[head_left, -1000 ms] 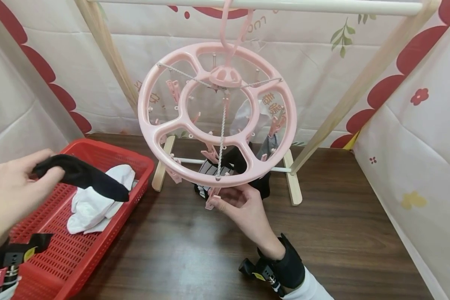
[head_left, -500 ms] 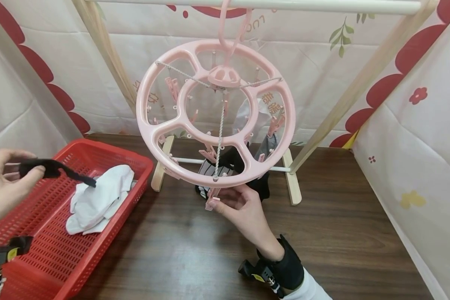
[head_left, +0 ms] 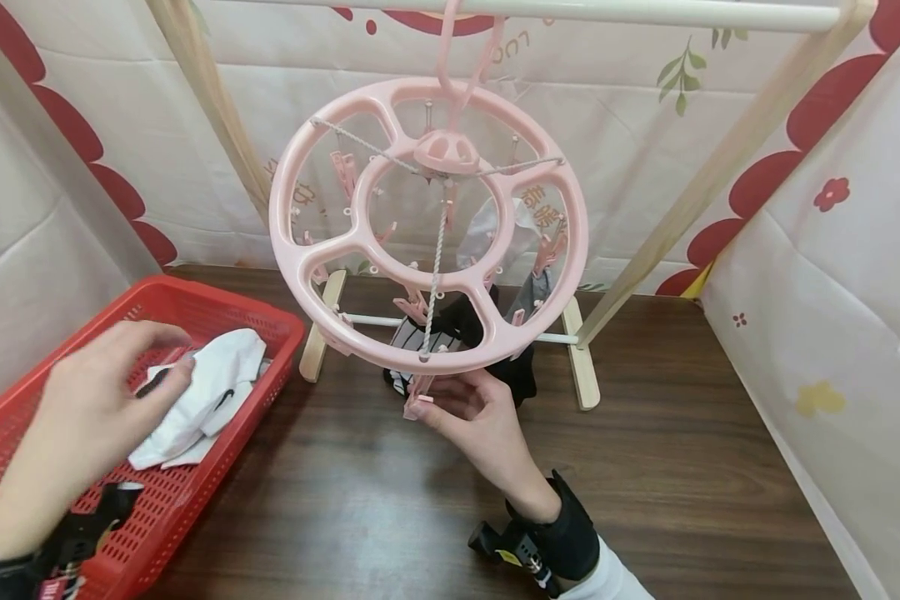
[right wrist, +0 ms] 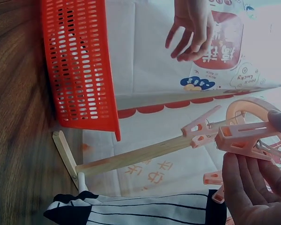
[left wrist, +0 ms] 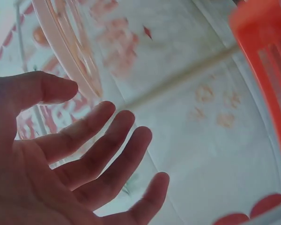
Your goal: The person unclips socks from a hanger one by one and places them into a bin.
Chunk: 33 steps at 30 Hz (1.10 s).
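My left hand [head_left: 112, 400] is over the red basket [head_left: 283, 367], its fingers spread and loosely bent; the left wrist view shows nothing in it. A dark patch of cloth [head_left: 152, 383] shows between its thumb and fingers, lying on white socks [head_left: 202, 400] in the basket. My right hand [head_left: 487, 417] pinches a pink clothespin [right wrist: 243, 140] at the front rim of the round pink drying hanger [head_left: 300, 275]. Behind that hand hang a striped black-and-white sock [right wrist: 145, 208] and a black one [head_left: 521, 375].
The hanger hooks onto a white rail [head_left: 645, 12] of a wooden stand [head_left: 697, 183]. Several other clothespins dangle from it, with a grey sock [head_left: 532, 292] and a pale one [head_left: 487, 233] at the right. Printed cloth walls surround the brown table [head_left: 682, 483].
My left hand held a black sock before; it has let go of it, and the hand has moved right over the basket. The right hand keeps its pinch on the clothespin.
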### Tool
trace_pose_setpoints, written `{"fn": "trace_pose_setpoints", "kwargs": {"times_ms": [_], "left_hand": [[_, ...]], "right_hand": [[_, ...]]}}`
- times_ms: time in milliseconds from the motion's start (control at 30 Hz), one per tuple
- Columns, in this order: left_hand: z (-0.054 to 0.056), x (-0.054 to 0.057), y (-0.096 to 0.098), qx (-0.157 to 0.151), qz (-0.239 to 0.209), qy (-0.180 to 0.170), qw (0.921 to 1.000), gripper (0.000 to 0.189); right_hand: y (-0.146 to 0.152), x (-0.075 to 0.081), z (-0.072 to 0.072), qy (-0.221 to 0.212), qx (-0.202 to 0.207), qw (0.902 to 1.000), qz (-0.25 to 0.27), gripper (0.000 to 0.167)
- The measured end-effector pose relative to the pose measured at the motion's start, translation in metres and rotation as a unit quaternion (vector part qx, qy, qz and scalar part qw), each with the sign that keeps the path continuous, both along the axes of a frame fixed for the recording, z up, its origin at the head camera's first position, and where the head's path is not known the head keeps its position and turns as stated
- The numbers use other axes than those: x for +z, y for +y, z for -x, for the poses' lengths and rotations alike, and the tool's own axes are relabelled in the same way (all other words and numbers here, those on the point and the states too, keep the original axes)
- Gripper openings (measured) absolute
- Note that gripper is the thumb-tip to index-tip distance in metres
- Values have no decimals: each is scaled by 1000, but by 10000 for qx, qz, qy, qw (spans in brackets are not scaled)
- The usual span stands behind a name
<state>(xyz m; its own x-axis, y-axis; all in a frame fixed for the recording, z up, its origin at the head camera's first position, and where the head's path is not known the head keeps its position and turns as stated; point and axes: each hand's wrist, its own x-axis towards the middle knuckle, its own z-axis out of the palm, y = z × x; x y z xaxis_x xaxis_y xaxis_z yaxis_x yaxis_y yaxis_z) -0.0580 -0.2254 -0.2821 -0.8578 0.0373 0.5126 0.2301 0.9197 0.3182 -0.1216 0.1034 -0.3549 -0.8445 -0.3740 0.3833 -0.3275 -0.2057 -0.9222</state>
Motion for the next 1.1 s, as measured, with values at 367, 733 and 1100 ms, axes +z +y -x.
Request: {"fn": "trace_pose_setpoints", "kwargs": {"times_ms": [367, 733, 1100], "left_hand": [[4, -16, 68, -1228, -506, -37, 9911, 27], [35, -68, 118, -1655, -1262, -783, 9750, 38], [79, -91, 129, -1599, -2153, -794, 9601, 44]], "right_hand": [[3, 2, 1, 220, -179, 9994, -174, 31], [5, 5, 3, 398, -87, 9991, -150, 30], [14, 2, 17, 561, -553, 9947, -658, 45]]}}
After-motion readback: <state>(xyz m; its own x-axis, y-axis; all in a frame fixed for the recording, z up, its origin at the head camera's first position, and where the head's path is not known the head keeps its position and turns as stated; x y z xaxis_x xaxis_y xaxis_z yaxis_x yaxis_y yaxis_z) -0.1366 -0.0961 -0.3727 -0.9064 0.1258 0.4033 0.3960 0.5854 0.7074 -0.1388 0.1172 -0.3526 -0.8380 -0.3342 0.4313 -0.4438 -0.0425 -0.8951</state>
